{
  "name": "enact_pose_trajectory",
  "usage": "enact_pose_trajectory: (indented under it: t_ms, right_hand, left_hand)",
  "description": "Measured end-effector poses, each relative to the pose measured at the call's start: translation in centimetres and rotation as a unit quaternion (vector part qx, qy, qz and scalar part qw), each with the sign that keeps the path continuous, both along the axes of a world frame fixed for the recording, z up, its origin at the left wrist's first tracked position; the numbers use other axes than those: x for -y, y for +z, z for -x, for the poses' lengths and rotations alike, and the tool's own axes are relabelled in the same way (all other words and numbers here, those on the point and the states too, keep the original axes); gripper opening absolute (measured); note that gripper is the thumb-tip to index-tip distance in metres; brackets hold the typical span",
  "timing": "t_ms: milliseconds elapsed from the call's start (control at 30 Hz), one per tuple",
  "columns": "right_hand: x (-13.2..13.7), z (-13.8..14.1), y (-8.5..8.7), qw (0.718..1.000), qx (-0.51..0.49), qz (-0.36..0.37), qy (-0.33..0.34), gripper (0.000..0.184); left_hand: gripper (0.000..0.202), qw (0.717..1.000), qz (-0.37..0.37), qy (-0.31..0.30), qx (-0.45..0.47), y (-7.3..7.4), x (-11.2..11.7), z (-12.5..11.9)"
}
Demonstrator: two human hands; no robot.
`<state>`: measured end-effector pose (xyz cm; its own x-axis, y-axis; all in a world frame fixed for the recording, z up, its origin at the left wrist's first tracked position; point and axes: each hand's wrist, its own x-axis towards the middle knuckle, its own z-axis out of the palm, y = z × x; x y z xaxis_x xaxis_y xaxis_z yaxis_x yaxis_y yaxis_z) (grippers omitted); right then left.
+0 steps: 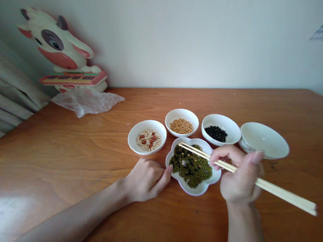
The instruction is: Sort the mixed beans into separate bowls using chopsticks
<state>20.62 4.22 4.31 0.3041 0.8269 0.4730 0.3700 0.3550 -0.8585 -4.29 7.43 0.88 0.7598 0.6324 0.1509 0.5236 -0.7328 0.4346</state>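
My right hand [240, 176] is closed around a pair of pale wooden chopsticks [280, 192], whose tips hover over a flower-shaped white dish [201, 189] of green mung beans mixed with dark beans. My left hand [147, 178] rests on the table with fingers curled, its thumb touching the dish's left rim. Behind the dish stand three small white bowls: one with peanuts and red bits [133, 137], one with yellow soybeans [174, 116], one with black beans [229, 124]. An empty white bowl [263, 140] sits tilted to the right.
A wooden table [56, 156] fills the view, against a pale wall. At the back left stand a cartoon cow toy [60, 43] and a crumpled clear plastic bag [87, 101]. A curtain hangs at the far left.
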Motion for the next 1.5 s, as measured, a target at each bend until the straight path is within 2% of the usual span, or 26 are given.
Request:
enact_pose_trajectory:
  t_ms: [133, 233, 367, 533, 700, 800, 967, 1500]
  right_hand:
    - [-1.2, 0.4, 0.6, 0.991, -0.078, -0.091, -0.066, 0.088]
    - [-2.1, 1.7, 1.6, 0.981, -0.132, -0.088, -0.108, 0.082]
    - [-2.4, 2.5, 2.0, 0.982, -0.151, -0.068, -0.091, 0.078]
    - [-1.3, 1.3, 1.6, 0.985, -0.131, -0.062, -0.094, 0.082]
    - [-0.3, -0.2, 1.1, 0.995, -0.085, 0.037, -0.029, 0.088]
    - [-0.3, -0.8, 0.2, 0.997, -0.038, 0.071, 0.010, 0.091]
    - [-0.7, -0.4, -0.8, 0.996, -0.013, 0.078, 0.031, 0.085]
    - [-0.5, 0.8, -0.6, 0.996, 0.034, 0.069, 0.043, 0.081]
  left_hand:
    - [0.058, 1.000, -0.002, 0.000, 0.001, -0.1, 0.0, 0.0]
    - [0.057, 1.000, -0.006, -0.004, 0.004, -0.2, 0.0, 0.1]
    - [0.057, 1.000, -0.008, -0.004, 0.002, -0.2, 0.0, 0.1]
    - [0.058, 1.000, -0.009, -0.002, -0.006, -0.2, -0.1, 0.1]
    - [0.058, 1.000, -0.010, -0.002, -0.002, 0.0, 0.0, 0.0]
    - [0.058, 1.000, -0.011, -0.001, 0.000, 0.1, -0.1, -0.1]
    - [0.058, 1.000, -0.005, -0.001, 0.002, 0.0, -0.2, -0.1]
    - [0.059, 1.000, -0.004, -0.001, 0.004, 0.1, -0.1, -0.1]
